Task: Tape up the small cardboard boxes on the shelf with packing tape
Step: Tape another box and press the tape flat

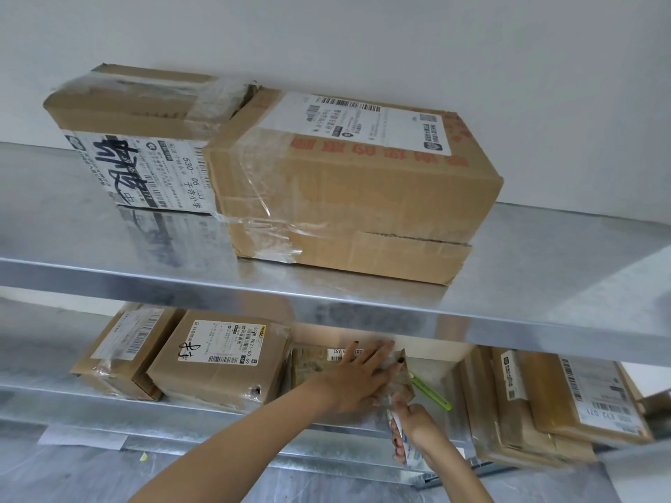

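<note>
Two boxes (345, 197) above, perhaps five below; left hand (354, 386) presses one.

On the upper shelf (544, 303) a narrow box (138, 139) sits left of a large box (345, 197), the two touching. On the lower shelf (218, 415), an end box (123, 353) stands leftmost, a labelled box (218, 361) just right of it, then a small box (312, 364) with the left hand (356, 383) flat on it. A cutter (432, 390) lies just right of that, a stack of boxes (544, 404) further right. Nearer, the right hand (417, 426) grips a tape roll (406, 448).
</note>
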Tool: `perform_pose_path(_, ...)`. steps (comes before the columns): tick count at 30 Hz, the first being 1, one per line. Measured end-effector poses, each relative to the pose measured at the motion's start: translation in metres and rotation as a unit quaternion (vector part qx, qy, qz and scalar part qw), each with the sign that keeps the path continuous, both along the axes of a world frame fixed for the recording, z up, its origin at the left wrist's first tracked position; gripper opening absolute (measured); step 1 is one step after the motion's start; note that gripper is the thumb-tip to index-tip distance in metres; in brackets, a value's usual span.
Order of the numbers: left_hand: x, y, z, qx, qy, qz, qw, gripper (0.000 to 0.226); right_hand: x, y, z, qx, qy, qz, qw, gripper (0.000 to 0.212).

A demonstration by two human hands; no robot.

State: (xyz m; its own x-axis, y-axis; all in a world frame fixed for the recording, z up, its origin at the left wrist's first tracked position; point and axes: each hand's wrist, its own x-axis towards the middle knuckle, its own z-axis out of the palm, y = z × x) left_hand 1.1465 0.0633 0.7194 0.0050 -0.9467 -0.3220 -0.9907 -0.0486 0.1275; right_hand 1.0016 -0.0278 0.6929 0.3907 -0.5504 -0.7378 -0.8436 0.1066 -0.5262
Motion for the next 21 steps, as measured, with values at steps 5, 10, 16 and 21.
perform_pose_path(5,0.004,-0.003,-0.009,-0.008,-0.001,0.019,1.0,0.079,0.0,0.001,0.003,0.008,0.0,-0.009,1.0,0.06)
perform_pose_path(10,0.003,-0.007,-0.002,-0.005,-0.005,0.034,0.999,0.086,0.0,0.003,0.007,0.018,-0.008,-0.015,1.0,0.06)
perform_pose_path(16,0.001,-0.006,0.001,0.006,-0.007,0.033,0.999,0.085,0.001,0.006,0.011,0.025,-0.028,-0.026,0.999,0.061)
perform_pose_path(21,0.005,-0.005,0.008,0.012,-0.013,0.017,1.0,0.084,0.001,0.008,0.015,0.001,-0.04,-0.023,0.999,0.061)
